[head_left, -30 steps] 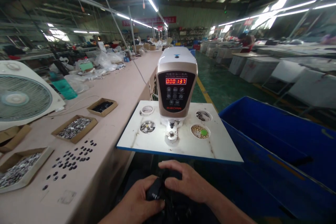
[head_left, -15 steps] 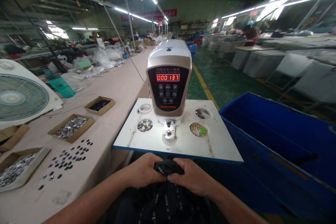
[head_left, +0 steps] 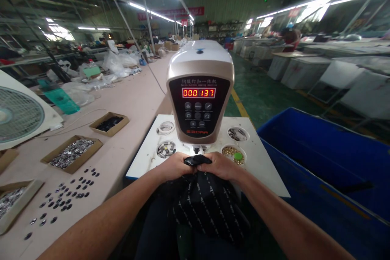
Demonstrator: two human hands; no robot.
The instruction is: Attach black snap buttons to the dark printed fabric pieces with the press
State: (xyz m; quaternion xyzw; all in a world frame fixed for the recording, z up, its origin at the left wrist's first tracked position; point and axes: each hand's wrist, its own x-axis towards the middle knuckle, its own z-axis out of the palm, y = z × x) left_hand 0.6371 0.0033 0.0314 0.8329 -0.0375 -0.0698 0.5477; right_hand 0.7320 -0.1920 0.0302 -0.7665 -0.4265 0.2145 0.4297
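A black cloth garment [head_left: 207, 199] with rows of white lettering hangs down toward my lap. My left hand [head_left: 176, 166] grips its bunched upper edge from the left, and my right hand [head_left: 219, 165] pinches the same edge from the right. Both hands are closed on it over the white machine table [head_left: 265, 166]. Just beyond them stands the button fastening machine [head_left: 199, 97], its red display reading 000137. The machine's punch [head_left: 196, 150] shows right behind the folded cloth; the lower die is hidden by the cloth and hands.
Round wells in the table hold metal parts [head_left: 166, 149] and brass pieces [head_left: 233, 154]. Left, a long bench [head_left: 122, 150] bears boxes of snaps [head_left: 71, 152], loose snaps [head_left: 67, 191], a bottle [head_left: 59, 95] and a fan [head_left: 21, 109]. A blue bin [head_left: 323, 162] stands right; a person [head_left: 291, 38] is far off.
Both hands have moved forward with the garment, from the table's front edge to the spot under the machine head. My view has come closer to the machine. The display reads the same.
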